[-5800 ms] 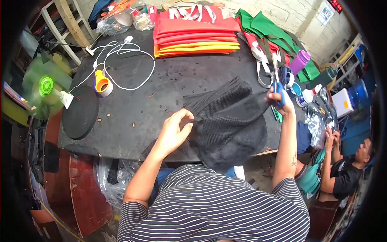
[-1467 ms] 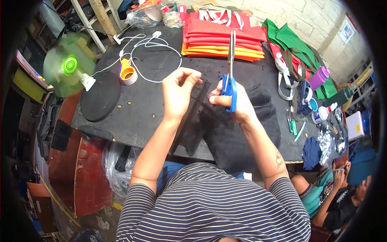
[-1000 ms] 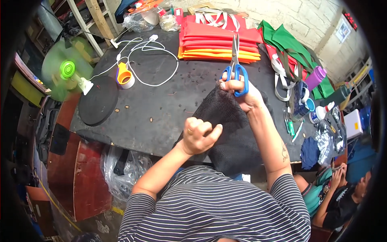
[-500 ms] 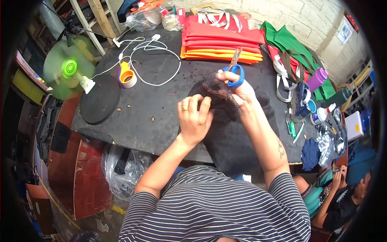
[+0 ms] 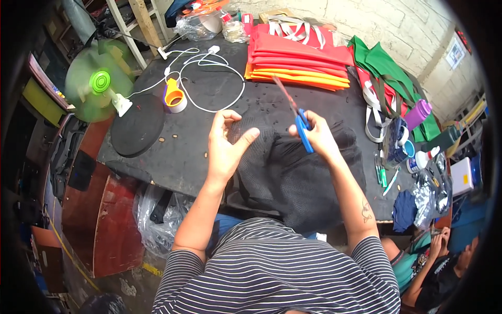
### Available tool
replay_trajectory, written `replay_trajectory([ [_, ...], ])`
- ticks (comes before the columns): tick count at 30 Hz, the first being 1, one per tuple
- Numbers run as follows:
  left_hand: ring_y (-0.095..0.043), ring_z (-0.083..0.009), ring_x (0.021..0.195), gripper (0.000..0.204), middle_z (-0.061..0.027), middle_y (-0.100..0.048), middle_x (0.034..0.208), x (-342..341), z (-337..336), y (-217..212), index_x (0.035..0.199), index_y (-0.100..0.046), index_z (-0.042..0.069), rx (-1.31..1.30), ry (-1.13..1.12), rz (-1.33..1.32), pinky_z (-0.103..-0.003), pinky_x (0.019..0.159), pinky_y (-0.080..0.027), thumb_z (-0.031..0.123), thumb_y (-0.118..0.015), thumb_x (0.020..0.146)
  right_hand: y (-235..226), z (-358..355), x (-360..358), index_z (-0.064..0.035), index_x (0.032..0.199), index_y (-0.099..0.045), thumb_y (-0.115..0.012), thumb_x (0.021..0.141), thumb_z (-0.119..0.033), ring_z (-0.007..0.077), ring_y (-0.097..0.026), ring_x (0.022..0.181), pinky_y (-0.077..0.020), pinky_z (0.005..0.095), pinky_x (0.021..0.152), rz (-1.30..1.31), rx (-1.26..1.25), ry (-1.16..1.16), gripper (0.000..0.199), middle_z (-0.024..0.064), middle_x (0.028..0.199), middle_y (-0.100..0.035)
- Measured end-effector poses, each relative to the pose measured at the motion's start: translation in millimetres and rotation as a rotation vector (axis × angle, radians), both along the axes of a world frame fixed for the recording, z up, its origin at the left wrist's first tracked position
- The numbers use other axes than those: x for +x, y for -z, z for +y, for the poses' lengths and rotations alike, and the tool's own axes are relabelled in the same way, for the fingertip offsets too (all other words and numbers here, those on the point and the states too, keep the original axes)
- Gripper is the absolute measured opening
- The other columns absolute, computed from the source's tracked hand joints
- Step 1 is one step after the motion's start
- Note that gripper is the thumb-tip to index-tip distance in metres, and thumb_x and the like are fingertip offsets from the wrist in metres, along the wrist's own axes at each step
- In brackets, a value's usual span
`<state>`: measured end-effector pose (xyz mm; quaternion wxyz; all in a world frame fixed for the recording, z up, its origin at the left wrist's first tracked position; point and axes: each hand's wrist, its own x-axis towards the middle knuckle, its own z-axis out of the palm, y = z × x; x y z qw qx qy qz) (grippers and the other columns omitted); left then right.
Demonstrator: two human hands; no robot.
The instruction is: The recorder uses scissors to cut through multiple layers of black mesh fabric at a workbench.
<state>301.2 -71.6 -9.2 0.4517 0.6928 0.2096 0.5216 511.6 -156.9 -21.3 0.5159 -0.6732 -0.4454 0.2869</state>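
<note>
My right hand [image 5: 318, 137] grips a pair of scissors [image 5: 302, 131] by the blue handles, the blades pointing up and to the left, away from me. A piece of black mesh fabric [image 5: 308, 183] lies rumpled over the near edge of the dark table [image 5: 204, 128], between my forearms. At its far left corner my left hand [image 5: 226, 149] is raised with thumb and fingers spread, holding nothing. Whether those fingers touch the mesh, I cannot tell.
Beyond the hands sits a stack of folded red and yellow fabric [image 5: 298, 63]. A white cable [image 5: 243, 86], tape roll [image 5: 175, 99] and spinning fan [image 5: 99, 81] are left. Green fabric [image 5: 384, 63], a purple bottle [image 5: 418, 114] and pens [image 5: 384, 175] lie right, near a seated person [image 5: 429, 267].
My left hand has let go of the mesh and opened. The mesh has dropped onto the table and spread out. My right hand has come lower, turning the scissors to the left.
</note>
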Motion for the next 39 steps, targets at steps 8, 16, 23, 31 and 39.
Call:
replay_trajectory([
  [8, -0.051, -0.0066, 0.073, 0.009, -0.0002, -0.053, 0.081, 4, 7, 9, 0.086, -0.061, -0.001, -0.194, 0.040, -0.024, -0.020, 0.069, -0.041, 0.006, -0.063, 0.081, -14, -43, -32, -0.0004, 0.073, -0.052, -0.083, 0.056, -0.028, 0.0108, -0.045, 0.056, -0.0398, 0.0257, 0.054, -0.284, 0.039, -0.045, 0.045, 0.0025, 0.061, -0.047],
  [16, -0.051, -0.0037, 0.069, 0.018, 0.0013, -0.059, 0.081, 6, 0, 0, 0.100, -0.060, -0.001, -0.529, 0.378, -0.148, -0.017, 0.063, -0.042, 0.010, -0.055, 0.088, -5, -52, -41, -0.0009, 0.069, -0.052, -0.077, 0.051, -0.051, 0.0261, -0.049, 0.056, -0.0405, 0.0371, 0.061, -0.554, -0.027, -0.025, 0.058, 0.0093, 0.063, -0.049],
  [23, -0.053, -0.0051, 0.069, 0.021, -0.0004, -0.060, 0.083, 3, 0, 5, 0.105, -0.059, -0.002, -0.580, 0.450, -0.124, -0.018, 0.064, -0.045, 0.009, -0.056, 0.087, -13, -54, -45, -0.0013, 0.064, -0.050, -0.075, 0.055, -0.050, 0.0258, -0.049, 0.053, -0.0389, 0.0364, 0.055, -0.631, -0.019, -0.054, 0.055, 0.0098, 0.060, -0.049],
  [31, -0.052, -0.0047, 0.070, 0.022, -0.0004, -0.061, 0.084, 0, -4, 4, 0.104, -0.060, -0.002, -0.547, 0.455, -0.093, -0.017, 0.063, -0.043, 0.011, -0.055, 0.087, -6, -57, -45, -0.0007, 0.061, -0.051, -0.077, 0.056, -0.044, 0.0260, -0.048, 0.046, -0.0393, 0.0352, 0.049, -0.706, 0.110, -0.019, 0.051, 0.0117, 0.052, -0.047],
  [39, -0.049, -0.0081, 0.073, 0.018, -0.0014, -0.050, 0.079, 26, -10, 0, 0.098, -0.066, 0.001, -0.192, 0.437, 0.088, -0.021, 0.064, -0.039, 0.008, -0.061, 0.082, -11, -34, -37, -0.0040, 0.078, -0.054, -0.079, 0.062, -0.014, 0.0092, -0.053, 0.067, -0.0442, 0.0240, 0.063, 0.129, 0.298, -0.074, 0.032, -0.0006, 0.071, -0.055],
])
